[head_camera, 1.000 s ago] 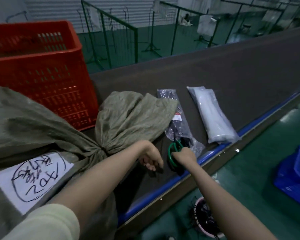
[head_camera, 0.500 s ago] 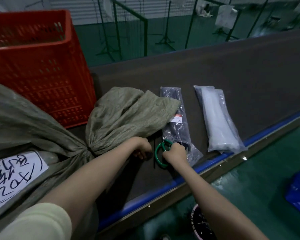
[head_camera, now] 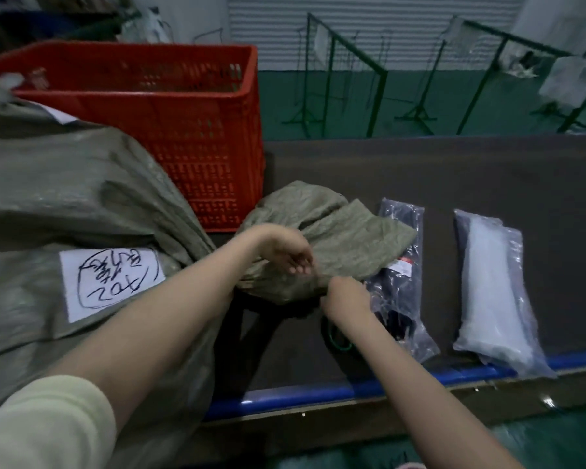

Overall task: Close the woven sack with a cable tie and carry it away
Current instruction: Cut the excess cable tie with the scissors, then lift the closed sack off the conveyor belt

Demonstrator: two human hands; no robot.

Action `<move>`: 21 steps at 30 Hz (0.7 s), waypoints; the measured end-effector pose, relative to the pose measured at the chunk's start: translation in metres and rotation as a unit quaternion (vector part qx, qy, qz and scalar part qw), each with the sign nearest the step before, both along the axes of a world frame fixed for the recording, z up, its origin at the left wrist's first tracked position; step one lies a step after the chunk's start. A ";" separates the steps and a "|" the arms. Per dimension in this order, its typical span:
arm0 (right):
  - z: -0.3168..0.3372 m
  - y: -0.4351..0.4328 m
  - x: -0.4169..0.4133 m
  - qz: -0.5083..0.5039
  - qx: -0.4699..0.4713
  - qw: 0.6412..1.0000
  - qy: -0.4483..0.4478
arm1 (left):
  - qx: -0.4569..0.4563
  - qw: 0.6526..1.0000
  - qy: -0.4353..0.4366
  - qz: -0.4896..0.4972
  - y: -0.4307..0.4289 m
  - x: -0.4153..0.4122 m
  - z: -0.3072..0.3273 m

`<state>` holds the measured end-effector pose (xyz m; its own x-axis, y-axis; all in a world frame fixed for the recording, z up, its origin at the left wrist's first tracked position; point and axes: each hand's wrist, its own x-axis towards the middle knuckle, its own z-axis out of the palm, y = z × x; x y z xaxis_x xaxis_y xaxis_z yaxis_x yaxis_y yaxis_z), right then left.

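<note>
The grey-green woven sack [head_camera: 65, 204] lies on the left with a white handwritten label [head_camera: 112, 282] on it. Its loose top [head_camera: 345, 238] fans out over the belt, and my left forearm hides the gathered neck. My left hand [head_camera: 291, 255] hovers over that loose top with its fingers curled apart and nothing in them. My right hand [head_camera: 345, 296] is at the flap's lower edge, fingers hidden from me. Green-handled scissors [head_camera: 335, 343] lie on the belt under my right wrist. A clear pack of black cable ties [head_camera: 400, 265] lies just to the right.
A red plastic crate [head_camera: 183, 130] stands behind the sack. A pack of white cable ties [head_camera: 491, 292] lies further right on the dark belt [head_camera: 454, 174]. The belt's blue edge [head_camera: 318, 394] runs in front of me. Green metal racks [head_camera: 376, 82] stand beyond the belt.
My right hand let go of the green scissors and moved up to the sack's flap. My left hand rose from the belt to the sack's loose top.
</note>
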<state>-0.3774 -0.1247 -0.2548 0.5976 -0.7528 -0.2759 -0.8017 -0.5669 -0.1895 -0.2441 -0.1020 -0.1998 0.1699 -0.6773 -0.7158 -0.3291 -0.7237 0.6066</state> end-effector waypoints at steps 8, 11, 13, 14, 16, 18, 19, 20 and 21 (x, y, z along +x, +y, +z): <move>-0.008 0.048 0.065 -0.086 0.430 0.883 -0.166 | 0.032 0.896 -0.442 -0.042 0.073 0.059 0.038; -0.010 0.063 0.070 -0.145 0.524 0.811 -0.217 | 0.175 0.876 -0.436 -0.108 0.095 0.080 0.035; -0.006 0.075 0.075 -0.161 0.572 0.772 -0.227 | 0.221 0.850 -0.456 -0.141 0.106 0.090 0.031; -0.002 0.083 0.080 -0.165 0.586 0.756 -0.239 | 0.220 0.834 -0.482 -0.154 0.110 0.092 0.031; 0.006 0.099 0.090 -0.176 0.585 0.741 -0.279 | 0.181 0.816 -0.527 -0.153 0.113 0.095 0.035; 0.009 0.107 0.104 -0.198 0.538 0.745 -0.341 | 0.116 0.837 -0.525 -0.098 0.116 0.103 0.042; 0.009 0.108 0.113 -0.211 0.507 0.750 -0.369 | 0.083 0.850 -0.516 -0.066 0.119 0.108 0.047; 0.012 0.109 0.119 -0.219 0.479 0.756 -0.388 | 0.053 0.861 -0.505 -0.038 0.122 0.112 0.052; 0.016 0.109 0.125 -0.228 0.458 0.762 -0.398 | 0.026 0.866 -0.498 -0.014 0.126 0.116 0.056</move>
